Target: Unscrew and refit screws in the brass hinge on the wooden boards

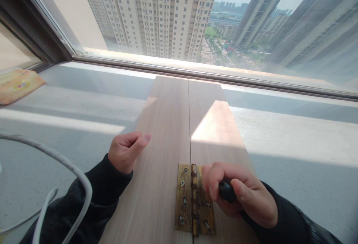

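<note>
My right hand (240, 192) is wrapped round the black handle of a screwdriver (227, 190), held over the right leaf of a brass-coloured hinge (195, 203). The hand hides the driver's shaft and the upper part of that leaf. Worn and stained, the hinge lies open flat across the seam between two pale wooden boards (167, 117). Several screws sit in its holes; some on the right leaf stand up at a slant. At the left board's edge my left hand (126, 151) is a closed fist, thumb against the index finger. Whatever it may hold is hidden.
The boards lie on a speckled white sill (293, 151) and reach toward the window frame (195, 74). A white cable (81, 177) loops across my left forearm. An orange-yellow packet (21, 85) lies at the far left. Tall buildings show through the glass.
</note>
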A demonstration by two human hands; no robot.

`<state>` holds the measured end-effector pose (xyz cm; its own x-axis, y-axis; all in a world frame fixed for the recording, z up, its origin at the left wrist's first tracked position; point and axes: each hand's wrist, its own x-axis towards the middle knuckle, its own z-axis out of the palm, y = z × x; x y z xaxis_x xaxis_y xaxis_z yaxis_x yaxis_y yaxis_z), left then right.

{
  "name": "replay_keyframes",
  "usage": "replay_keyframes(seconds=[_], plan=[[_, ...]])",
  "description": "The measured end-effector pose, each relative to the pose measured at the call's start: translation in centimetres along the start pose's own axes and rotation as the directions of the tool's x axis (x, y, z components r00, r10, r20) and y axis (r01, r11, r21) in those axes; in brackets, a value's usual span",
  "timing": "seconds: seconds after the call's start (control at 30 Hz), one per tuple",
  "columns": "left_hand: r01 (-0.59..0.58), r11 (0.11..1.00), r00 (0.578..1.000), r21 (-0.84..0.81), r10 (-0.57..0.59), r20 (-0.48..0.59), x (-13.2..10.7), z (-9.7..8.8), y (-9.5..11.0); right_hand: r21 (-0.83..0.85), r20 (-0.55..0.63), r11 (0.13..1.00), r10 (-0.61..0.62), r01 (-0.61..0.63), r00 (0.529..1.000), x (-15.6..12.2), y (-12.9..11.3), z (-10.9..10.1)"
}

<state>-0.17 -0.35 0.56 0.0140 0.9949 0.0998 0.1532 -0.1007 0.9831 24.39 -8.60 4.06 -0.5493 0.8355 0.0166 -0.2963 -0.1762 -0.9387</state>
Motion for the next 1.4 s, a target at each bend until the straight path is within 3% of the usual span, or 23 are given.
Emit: replay_keyframes(seconds=[0.23, 0.5, 0.6, 0.77, 0.9, 1.03, 1.2, 1.4], plan=[[-0.011, 1.0, 1.0, 0.002, 0.011, 0.0, 0.0, 0.0, -0.1, 0.039, 0.017, 0.999, 0.016, -0.016, 1.0, -0.1, -0.6, -0.2], [-0.006, 1.0, 1.0, -0.023, 0.006, 0.0, 0.0, 0.0, -0.2, 0.301, 0.057, 0.951, 0.052, -0.067, 0.997, 0.2, -0.8, -1.3], [-0.011, 1.0, 1.0, -0.019, 0.011, 0.0, 0.0, 0.0, -0.1, 0.214, 0.047, 0.976, 0.027, -0.037, 0.999, 0.3, -1.3, -1.4], [-0.007, 1.0, 1.0, -0.021, 0.007, -0.003, 0.0, 0.0, -0.1, -0.116, -0.155, 0.99, -0.102, 0.084, 0.983, 0.5, -2.0, -1.3], [0.0, 1.0, 1.0, -0.016, 0.0, 0.001, 0.0, 0.0, 0.0, -0.175, -0.19, 0.98, -0.128, 0.094, 0.973, 0.4, -1.6, -1.4], [0.002, 1.0, 1.0, -0.005, -0.002, -0.002, 0.0, 0.0, 0.0, -0.261, -0.238, 0.95, -0.237, 0.173, 0.942, 0.2, -1.2, -1.7], [0.009, 1.0, 1.0, -0.013, -0.009, -0.003, 0.0, 0.0, -0.1, -0.34, -0.202, 0.911, -0.312, 0.232, 0.928, 0.2, -1.3, -2.0], [0.003, 1.0, 1.0, -0.007, -0.003, 0.0, 0.0, 0.0, -0.1, -0.366, -0.132, 0.913, -0.245, 0.182, 0.961, 0.3, -1.4, -2.0]])
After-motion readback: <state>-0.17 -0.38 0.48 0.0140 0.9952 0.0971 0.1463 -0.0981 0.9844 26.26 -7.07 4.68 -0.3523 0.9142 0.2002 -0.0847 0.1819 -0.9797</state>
